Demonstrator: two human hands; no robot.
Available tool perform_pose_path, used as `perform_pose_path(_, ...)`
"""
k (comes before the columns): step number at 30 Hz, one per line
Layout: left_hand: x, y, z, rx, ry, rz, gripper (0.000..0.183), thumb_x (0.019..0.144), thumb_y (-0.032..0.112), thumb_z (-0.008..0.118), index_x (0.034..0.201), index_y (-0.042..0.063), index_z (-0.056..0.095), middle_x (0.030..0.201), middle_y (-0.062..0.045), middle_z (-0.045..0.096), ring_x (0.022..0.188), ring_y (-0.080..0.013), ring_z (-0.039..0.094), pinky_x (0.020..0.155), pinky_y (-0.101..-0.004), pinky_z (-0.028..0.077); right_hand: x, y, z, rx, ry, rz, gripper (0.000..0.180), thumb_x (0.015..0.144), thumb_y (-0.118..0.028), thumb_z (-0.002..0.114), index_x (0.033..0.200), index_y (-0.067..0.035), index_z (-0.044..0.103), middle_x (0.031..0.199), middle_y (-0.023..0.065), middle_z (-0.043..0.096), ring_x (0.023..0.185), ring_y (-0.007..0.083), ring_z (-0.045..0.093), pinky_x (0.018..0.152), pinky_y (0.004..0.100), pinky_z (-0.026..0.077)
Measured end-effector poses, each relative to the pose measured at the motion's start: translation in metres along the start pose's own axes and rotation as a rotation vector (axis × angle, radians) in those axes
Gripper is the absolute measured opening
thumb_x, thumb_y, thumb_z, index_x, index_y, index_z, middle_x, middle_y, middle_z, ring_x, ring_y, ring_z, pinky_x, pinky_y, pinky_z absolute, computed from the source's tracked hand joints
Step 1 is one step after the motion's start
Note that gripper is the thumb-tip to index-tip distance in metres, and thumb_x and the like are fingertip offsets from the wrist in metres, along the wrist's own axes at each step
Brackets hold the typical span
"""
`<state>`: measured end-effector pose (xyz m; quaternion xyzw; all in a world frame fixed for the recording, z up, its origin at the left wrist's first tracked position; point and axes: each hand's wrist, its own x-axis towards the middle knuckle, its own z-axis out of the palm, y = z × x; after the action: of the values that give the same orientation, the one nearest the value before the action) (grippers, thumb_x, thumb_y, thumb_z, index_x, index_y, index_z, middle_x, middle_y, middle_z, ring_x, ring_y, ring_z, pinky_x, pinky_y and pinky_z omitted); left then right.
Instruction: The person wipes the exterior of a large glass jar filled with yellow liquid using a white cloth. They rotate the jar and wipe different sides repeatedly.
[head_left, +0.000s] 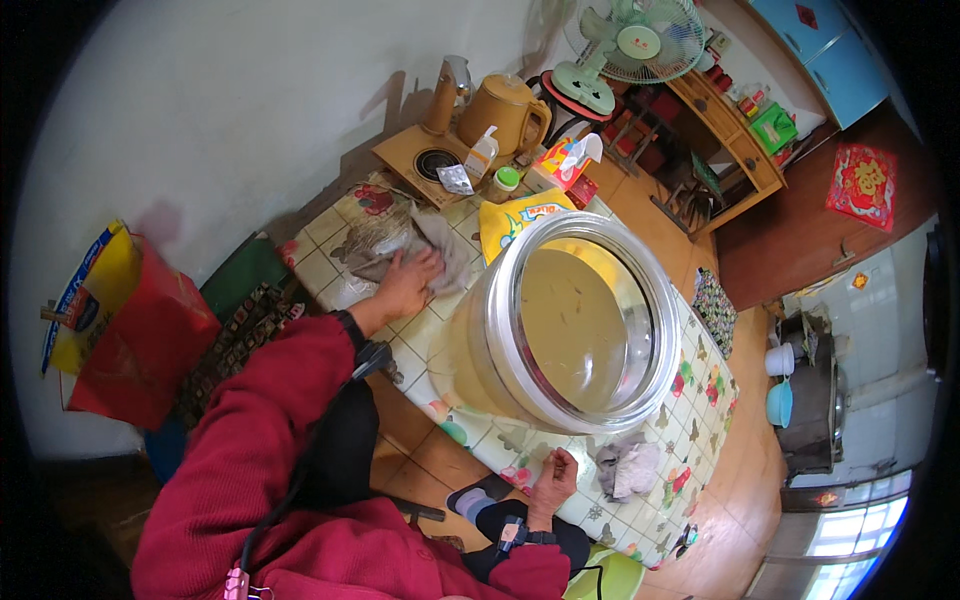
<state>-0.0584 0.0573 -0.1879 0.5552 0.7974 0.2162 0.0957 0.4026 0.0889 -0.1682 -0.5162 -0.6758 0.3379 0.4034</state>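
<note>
A large clear jar (480, 367) stands on the table, open at the top. Cloudy yellowish liquid (574, 322) fills it, with a few small brown bits floating. To its left, my left hand (411, 281) grips and presses a grey cloth (450, 251) against the tabletop; the fingers lie over the cloth. My right hand (553, 478) is loosely curled by the near table edge, below the jar, and nothing shows in its fingers. Just right of that hand lies a crumpled grey-white cloth (628, 466), not touched.
The table wears a patterned tablecloth (487, 442). At its far end are an induction cooker (412, 161), a tan kettle (501, 112), a green-lidded jar (504, 182), a tissue pack (561, 161) and a yellow bag (517, 221). A light green basin (611, 574) sits under the near edge.
</note>
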Motion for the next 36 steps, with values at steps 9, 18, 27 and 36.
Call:
perform_pose_path(9,-0.128,-0.01,-0.052,-0.171,-0.392,0.256,0.064,0.081,-0.004,0.062,0.143,0.005,0.05,0.159,-0.013,0.034,0.152,-0.0302,0.02,0.12,-0.0605,0.015,0.001,0.004,0.001,0.03,0.017,-0.028,0.017,0.09,0.0,0.065,0.108,0.001,0.065,0.09,0.0058,0.066,0.077,0.0118,0.062,0.07,0.0254,0.052)
perform_pose_path(18,-0.024,0.0,-0.022,0.126,-0.055,0.11,0.064,0.089,0.019,0.057,0.149,0.009,0.039,0.164,-0.012,0.024,0.151,-0.0319,0.021,0.116,-0.0632,0.022,0.001,0.008,0.002,0.001,0.011,-0.055,0.018,0.091,-0.001,0.066,0.109,0.001,0.065,0.091,0.0063,0.067,0.078,0.0123,0.062,0.07,0.0249,0.052)
perform_pose_path(27,-0.135,-0.008,-0.06,0.027,-0.343,0.459,0.071,0.082,0.007,0.055,0.151,0.003,0.036,0.16,-0.019,0.03,0.149,-0.034,0.026,0.116,-0.0546,0.028,0.001,0.012,0.002,0.017,0.016,-0.068,0.017,0.091,-0.002,0.067,0.107,0.0,0.066,0.089,0.0074,0.067,0.076,0.0131,0.062,0.066,0.0267,0.052)
perform_pose_path(36,-0.04,-0.037,-0.054,0.171,-0.005,0.0,0.064,0.091,0.018,0.055,0.153,0.013,0.036,0.161,-0.014,0.029,0.149,-0.0359,0.025,0.118,-0.0554,0.023,0.001,0.005,0.003,-0.027,0.027,-0.029,0.017,0.089,-0.001,0.067,0.106,0.0,0.066,0.088,0.0074,0.067,0.072,0.0135,0.062,0.061,0.0263,0.051)
